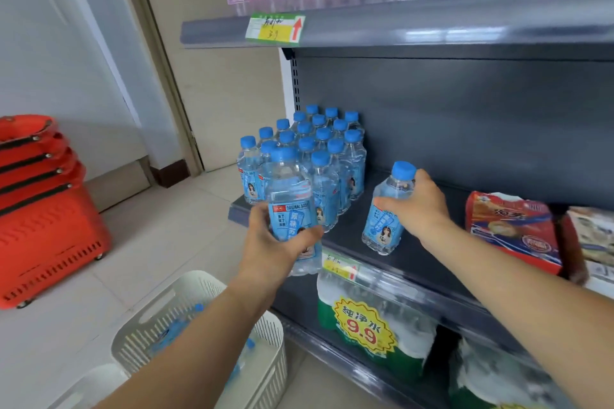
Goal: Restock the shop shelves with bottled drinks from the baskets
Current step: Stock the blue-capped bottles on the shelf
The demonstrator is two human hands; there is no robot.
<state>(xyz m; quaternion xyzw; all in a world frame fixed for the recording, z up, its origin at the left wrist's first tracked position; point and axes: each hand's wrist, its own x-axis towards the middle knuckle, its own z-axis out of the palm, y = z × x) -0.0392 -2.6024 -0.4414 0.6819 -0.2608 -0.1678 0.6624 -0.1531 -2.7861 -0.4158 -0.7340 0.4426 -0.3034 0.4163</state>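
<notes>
**Clerk:** Item one, middle shelf (349, 232): grey board, bare to the right of the stock.

**Checker:** Item two?

**Clerk:** White basket (139, 339), on the floor down to the left, below the left forearm. Blue-capped bottles lie in it, blurred.

**Checker:** Stock already placed?

**Clerk:** Item three, block of bottles (319, 143): upright in rows at the shelf's left end.

**Checker:** Bottles in hand?

**Clerk:** Two. Left bottle (287, 196): upright, long axis vertical, held off the shelf just in front of the block's front row. Right bottle (382, 229): near upright, leaning slightly, at the shelf's front, apart from the block to its right (whether its base is already down cannot be told).

**Checker:** Hands?

**Clerk:** Left hand (272, 249) wraps the lower body of its bottle from below. Right hand (422, 206) grips its bottle at the shoulder, fingers round it.

**Checker:** The deciding relation?

**Clerk:** The bare strip between the block and the right bottle. It lies up and to the right of the left bottle, and the right hand is nearer to it. A short slide left would likely close it.
</notes>
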